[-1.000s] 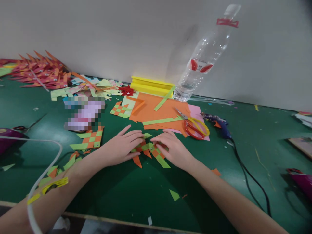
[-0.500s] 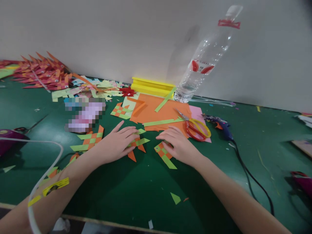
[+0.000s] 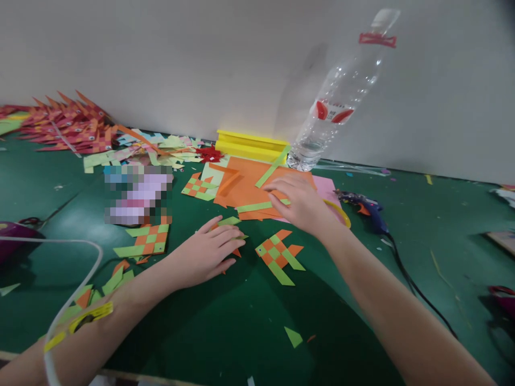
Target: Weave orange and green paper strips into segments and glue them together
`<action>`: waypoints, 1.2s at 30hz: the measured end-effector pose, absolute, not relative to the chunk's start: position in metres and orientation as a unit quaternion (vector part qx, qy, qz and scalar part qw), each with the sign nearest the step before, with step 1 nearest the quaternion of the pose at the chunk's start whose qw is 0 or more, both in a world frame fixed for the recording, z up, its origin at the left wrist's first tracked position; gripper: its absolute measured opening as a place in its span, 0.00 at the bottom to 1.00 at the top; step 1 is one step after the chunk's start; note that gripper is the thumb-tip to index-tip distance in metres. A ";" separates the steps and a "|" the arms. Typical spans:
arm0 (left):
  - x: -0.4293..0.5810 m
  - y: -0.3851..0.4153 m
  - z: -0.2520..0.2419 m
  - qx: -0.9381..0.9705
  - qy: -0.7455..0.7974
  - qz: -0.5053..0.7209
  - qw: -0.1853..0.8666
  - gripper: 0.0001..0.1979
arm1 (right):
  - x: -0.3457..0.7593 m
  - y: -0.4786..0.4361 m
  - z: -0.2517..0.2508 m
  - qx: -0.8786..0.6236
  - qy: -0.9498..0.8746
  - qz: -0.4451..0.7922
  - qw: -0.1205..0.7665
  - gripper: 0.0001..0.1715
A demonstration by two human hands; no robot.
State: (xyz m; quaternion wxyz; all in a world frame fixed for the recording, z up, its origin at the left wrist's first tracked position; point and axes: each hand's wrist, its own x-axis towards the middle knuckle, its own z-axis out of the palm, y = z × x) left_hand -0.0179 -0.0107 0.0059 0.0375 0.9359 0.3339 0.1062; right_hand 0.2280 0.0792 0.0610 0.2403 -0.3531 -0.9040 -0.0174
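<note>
My left hand lies low over a woven paper fish in orange and green, hiding most of it. Its fingers are stretched out. My right hand hovers above the orange paper sheets, fingers apart with nothing in them. Beneath it the scissors are mostly covered; a bit of yellow handle shows. Between and below the hands, one checkered paper fish with a stuck-on eye lies flat. A green paper strip rests on the orange sheets near my right fingertips.
A clear plastic bottle leans against the wall beside a yellow holder. At right lies a blue glue gun with a black cord. Red paper fish are piled back left, near paper scraps. More fish lie left.
My right hand has left the checkered fish and moved up and back over the orange sheets, covering the scissors. My left hand has shifted slightly right and down over its fish.
</note>
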 end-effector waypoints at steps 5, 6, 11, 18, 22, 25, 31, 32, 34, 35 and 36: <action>-0.020 -0.008 0.006 0.933 0.342 0.111 0.027 0.18 | 0.230 0.084 0.049 -0.380 -0.900 -0.003 0.214 0.13; -0.020 -0.008 0.006 0.931 0.348 0.113 0.023 0.18 | 0.231 0.085 0.044 -0.381 -0.900 -0.005 0.212 0.13; -0.024 -0.004 0.006 0.921 0.370 0.120 0.005 0.15 | 0.234 0.088 0.022 -0.375 -0.905 -0.012 0.200 0.13; -0.041 0.008 0.011 0.874 0.461 0.149 -0.037 0.16 | 0.239 0.087 0.010 -0.387 -0.903 -0.010 0.187 0.12; -0.044 0.008 0.011 0.863 0.481 0.147 -0.046 0.16 | 0.248 0.088 0.009 -0.421 -0.870 -0.070 0.247 0.13; -0.040 0.005 0.010 0.875 0.463 0.132 -0.053 0.16 | 0.265 0.086 0.011 -0.474 -0.820 -0.134 0.291 0.14; -0.039 -0.001 0.015 0.876 0.461 0.121 -0.070 0.17 | 0.326 0.070 0.017 -0.613 -0.715 -0.219 0.256 0.19; -0.040 -0.001 0.016 0.875 0.464 0.120 -0.073 0.17 | 0.337 0.068 0.017 -0.634 -0.699 -0.228 0.240 0.21; -0.041 -0.001 0.018 0.873 0.468 0.115 -0.073 0.17 | 0.359 0.066 0.018 -0.679 -0.649 -0.257 0.227 0.23; -0.042 0.000 0.018 0.873 0.470 0.111 -0.072 0.16 | 0.369 0.066 0.019 -0.705 -0.627 -0.259 0.209 0.25; -0.043 0.000 0.018 0.873 0.470 0.106 -0.070 0.16 | 0.378 0.066 0.019 -0.732 -0.605 -0.250 0.189 0.26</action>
